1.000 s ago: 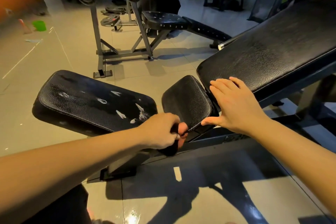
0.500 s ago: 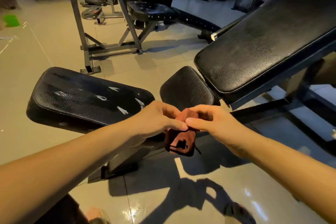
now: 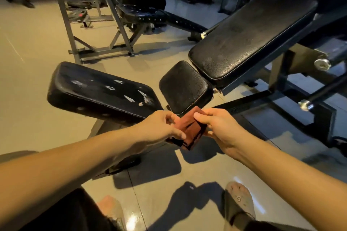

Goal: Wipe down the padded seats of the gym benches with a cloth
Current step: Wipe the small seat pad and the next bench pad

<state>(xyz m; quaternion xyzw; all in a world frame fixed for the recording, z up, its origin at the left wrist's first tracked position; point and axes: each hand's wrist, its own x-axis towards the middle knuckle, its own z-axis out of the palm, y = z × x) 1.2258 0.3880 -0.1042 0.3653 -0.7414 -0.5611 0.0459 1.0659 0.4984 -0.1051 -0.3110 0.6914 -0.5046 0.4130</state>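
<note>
Tiled floor (image 3: 33,84) bears a scuffed bench (image 3: 101,92) (inclined bench (image 3: 249,39) just beside).

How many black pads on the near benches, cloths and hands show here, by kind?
Black pads: 3 (worn pad, small seat pad, long inclined pad)
Cloths: 1 (reddish-brown cloth)
Hands: 2 (left hand, right hand, both pinching the cloth)
Total: 6

I have a single view: the wide-angle head camera, facing forward and down. The left hand (image 3: 159,127) and right hand (image 3: 220,129) hold the cloth (image 3: 189,127) close under it at centre frame. The seat pad (image 3: 185,86) lies just beyond, a far bench (image 3: 142,14) near the top edge.
</note>
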